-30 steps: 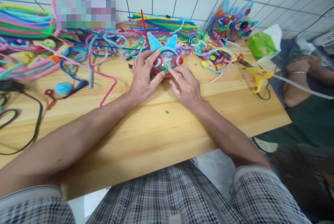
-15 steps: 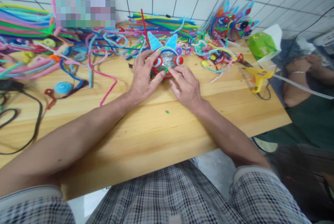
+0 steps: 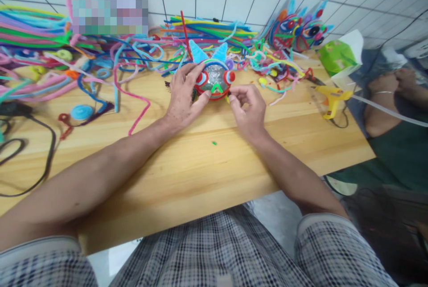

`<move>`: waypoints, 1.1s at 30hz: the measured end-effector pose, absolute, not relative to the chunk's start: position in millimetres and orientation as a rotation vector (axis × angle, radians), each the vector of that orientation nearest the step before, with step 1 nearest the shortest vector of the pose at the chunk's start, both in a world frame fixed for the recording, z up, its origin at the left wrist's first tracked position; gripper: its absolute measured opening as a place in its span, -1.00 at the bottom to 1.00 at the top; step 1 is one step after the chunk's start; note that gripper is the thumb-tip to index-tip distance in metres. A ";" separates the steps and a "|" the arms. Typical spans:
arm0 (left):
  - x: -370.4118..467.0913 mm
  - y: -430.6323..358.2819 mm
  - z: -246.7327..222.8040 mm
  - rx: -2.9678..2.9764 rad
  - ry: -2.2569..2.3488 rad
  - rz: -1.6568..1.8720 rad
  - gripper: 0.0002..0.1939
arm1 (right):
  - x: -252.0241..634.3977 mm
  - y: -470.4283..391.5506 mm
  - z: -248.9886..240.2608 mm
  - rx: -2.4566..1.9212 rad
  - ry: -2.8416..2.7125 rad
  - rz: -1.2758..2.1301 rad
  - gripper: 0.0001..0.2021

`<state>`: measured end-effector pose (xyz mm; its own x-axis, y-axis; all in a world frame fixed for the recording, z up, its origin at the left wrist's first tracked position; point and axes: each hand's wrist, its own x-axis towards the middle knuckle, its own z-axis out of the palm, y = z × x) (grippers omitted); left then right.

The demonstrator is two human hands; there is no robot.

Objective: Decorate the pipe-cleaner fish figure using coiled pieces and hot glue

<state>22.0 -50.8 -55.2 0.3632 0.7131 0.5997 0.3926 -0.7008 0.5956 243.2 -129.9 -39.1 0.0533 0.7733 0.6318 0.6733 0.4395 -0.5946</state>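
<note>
A round animal face (image 3: 214, 75) made of pipe cleaners lies on the table, with light blue pointed ears, red and white eyes, a silvery middle and a red rim. A bent green pipe cleaner piece (image 3: 216, 88) forms an upside-down V low on it. My left hand (image 3: 185, 93) grips the face's left side, its thumb at the lower edge. My right hand (image 3: 249, 106) is beside the lower right rim, thumb and forefinger pinched together; a small dark and yellow bit shows at the fingertips, too small to name. A green scrap (image 3: 214, 143) lies nearer me.
Piles of pipe cleaners (image 3: 207, 30) line the wall. Two finished-looking faces (image 3: 286, 33) lean at the back right. A yellow glue gun (image 3: 331, 99) and green packet (image 3: 336, 57) are at right, near another person's arm (image 3: 381, 104). A black cable (image 3: 51, 153) curves at left.
My right hand has drawn back from the face's middle to its lower right rim, uncovering the green V. My left hand keeps its hold.
</note>
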 end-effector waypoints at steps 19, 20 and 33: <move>23.6 -52.7 -52.9 2.284 0.973 1.298 -0.19 | 240.9 -94.1 -73.0 -1.372 -1.367 0.423 -0.36; 23.6 -52.1 -53.4 2.279 0.969 1.299 -0.20 | 240.7 -93.4 -72.2 -1.373 -1.383 0.438 -0.36; 29.0 -48.3 -56.1 2.223 0.971 1.373 -0.29 | 236.0 -97.2 -60.0 -1.346 -1.372 0.583 -0.36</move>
<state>29.0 -48.3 -56.1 0.2948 0.7089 0.6407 0.3676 -0.7031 0.6088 236.0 -97.2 -60.0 0.2155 0.9147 0.3418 0.3893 0.2405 -0.8892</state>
